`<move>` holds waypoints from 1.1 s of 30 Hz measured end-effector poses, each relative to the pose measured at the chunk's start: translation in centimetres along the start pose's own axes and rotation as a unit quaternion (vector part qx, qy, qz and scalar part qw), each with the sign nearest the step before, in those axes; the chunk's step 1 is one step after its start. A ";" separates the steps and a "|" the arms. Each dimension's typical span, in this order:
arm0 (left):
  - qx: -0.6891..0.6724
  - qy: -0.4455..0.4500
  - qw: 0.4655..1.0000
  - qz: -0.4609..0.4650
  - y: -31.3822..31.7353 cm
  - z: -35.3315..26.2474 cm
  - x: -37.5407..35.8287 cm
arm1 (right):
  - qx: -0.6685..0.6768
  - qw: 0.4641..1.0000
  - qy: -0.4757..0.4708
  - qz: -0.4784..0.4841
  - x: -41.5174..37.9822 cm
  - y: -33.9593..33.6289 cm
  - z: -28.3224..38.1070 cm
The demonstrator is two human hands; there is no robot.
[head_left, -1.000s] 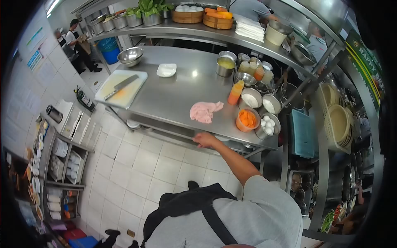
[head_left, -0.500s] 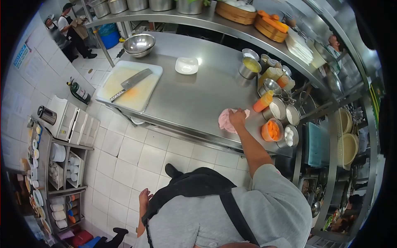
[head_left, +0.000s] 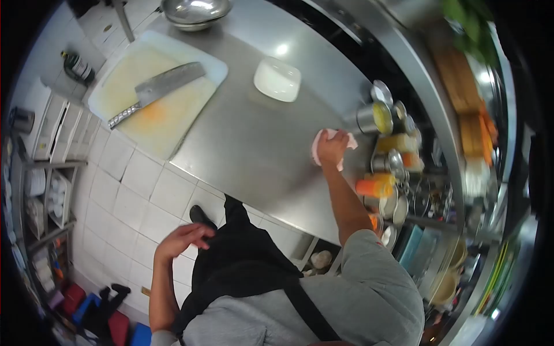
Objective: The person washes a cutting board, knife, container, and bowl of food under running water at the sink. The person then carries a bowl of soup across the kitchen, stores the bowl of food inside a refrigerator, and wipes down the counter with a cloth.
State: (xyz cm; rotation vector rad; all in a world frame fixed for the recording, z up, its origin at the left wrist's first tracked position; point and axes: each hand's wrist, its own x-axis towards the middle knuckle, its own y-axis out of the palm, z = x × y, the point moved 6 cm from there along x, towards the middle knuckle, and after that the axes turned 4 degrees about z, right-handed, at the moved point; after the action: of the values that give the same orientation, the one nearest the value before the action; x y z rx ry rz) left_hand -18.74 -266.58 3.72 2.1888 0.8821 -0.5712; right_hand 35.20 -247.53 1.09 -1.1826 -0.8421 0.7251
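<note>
My right hand presses a pale pink cloth onto the steel counter, fingers closed over it. The cloth's edges stick out around the hand. My left hand hangs in front of the black apron, off the counter, fingers loosely stretched and holding nothing. A white square dish stands on the counter beyond the cloth. To the left, a cleaver with a patterned handle lies on a stained white cutting board.
Metal bowls sit at the counter's far left. Along the right edge stand a pot of yellow liquid, an orange squeeze bottle and several containers. A shelf overhangs the back. A fire extinguisher is by the left wall.
The cloth under my right hand has moved farther back on the counter, away from the front edge. My left hand has come up and forward. The head view has turned and come closer.
</note>
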 end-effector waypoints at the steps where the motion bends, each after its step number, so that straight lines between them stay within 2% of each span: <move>1: 0.026 0.008 0.999 0.022 0.8 -3.5 2.2 | -0.012 1.000 0.006 0.001 3.1 0.7 0.5; 3: 0.012 0.051 0.999 -0.007 1.6 -10.0 7.1 | -0.010 1.000 -0.008 0.009 8.5 2.4 1.8; 5: -0.081 0.185 0.975 -0.097 1.2 -13.0 13.8 | -0.014 1.000 -0.010 -0.024 12.5 3.6 3.0; 7: -0.087 0.229 0.956 -0.162 0.2 -16.2 19.6 | 0.010 0.999 -0.032 -0.033 14.2 3.6 5.1; 9: -0.054 0.176 0.953 -0.242 -1.2 -19.5 24.0 | 0.028 0.997 -0.055 -0.046 14.7 2.4 6.5; 10: -0.063 0.182 0.950 -0.247 -1.6 -21.1 25.9 | 0.008 0.997 -0.047 -0.063 14.2 1.4 6.2; 12: 0.056 0.178 0.914 -0.362 -3.2 -24.3 28.2 | -0.011 0.995 -0.051 -0.082 13.8 0.5 5.6; 14: 0.088 0.170 0.901 -0.389 -3.9 -26.6 30.2 | 0.049 0.999 0.007 -0.011 14.8 3.1 3.0; 15: 0.133 0.156 0.890 -0.407 -4.1 -27.3 30.8 | 0.048 0.999 0.002 -0.008 16.2 4.5 2.6; 16: 0.131 0.153 0.890 -0.409 -4.2 -27.7 31.2 | 0.016 0.999 0.017 -0.044 17.8 5.4 2.1; 17: 0.155 0.155 0.887 -0.406 -4.1 -28.3 31.3 | -0.015 0.996 0.031 -0.080 19.0 6.2 2.2; 18: 0.178 0.156 0.884 -0.404 -4.3 -28.5 31.0 | -0.068 0.959 -0.118 -0.249 18.9 4.9 5.4; 20: 0.163 0.162 0.883 -0.410 -4.7 -27.6 29.4 | -0.043 0.955 -0.134 -0.260 22.0 6.0 8.5; 22: 0.154 0.167 0.881 -0.414 -4.7 -26.0 26.9 | 0.045 0.985 -0.131 -0.098 26.4 9.9 10.9; 24: 0.129 0.189 0.879 -0.419 -4.6 -23.5 23.1 | 0.077 0.969 -0.206 -0.109 26.2 10.4 17.3; 25: 0.087 0.207 0.887 -0.404 -4.4 -22.1 21.0 | 0.104 0.931 -0.292 -0.195 25.8 11.1 20.3; 27: 0.018 0.241 0.889 -0.389 -3.7 -19.8 16.4 | 0.142 0.944 -0.296 -0.027 23.6 10.5 27.1; 28: -0.009 0.258 0.884 -0.389 -3.3 -19.0 13.8 | 0.151 0.921 -0.356 -0.048 21.9 11.6 29.2; 29: -0.013 0.203 0.898 -0.391 -3.2 -17.8 11.5 | 0.196 0.944 -0.257 0.071 18.4 8.7 32.0; 30: -0.018 0.216 0.888 -0.405 -3.2 -16.2 9.9 | 0.137 0.934 -0.327 -0.039 15.2 9.8 33.3; 31: -0.045 0.261 0.878 -0.400 -3.3 -15.2 8.6 | 0.161 0.920 -0.355 -0.025 10.6 7.6 34.6; 33: -0.097 0.236 0.880 -0.400 -2.7 -14.8 5.6 | 0.296 0.897 -0.325 0.034 1.7 6.9 34.9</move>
State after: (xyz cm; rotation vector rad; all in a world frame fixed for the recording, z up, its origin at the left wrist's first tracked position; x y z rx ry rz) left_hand -14.91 -251.90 8.85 1.7295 2.0492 -0.2794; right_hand 5.65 -227.64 0.22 -0.4047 -1.0209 1.3617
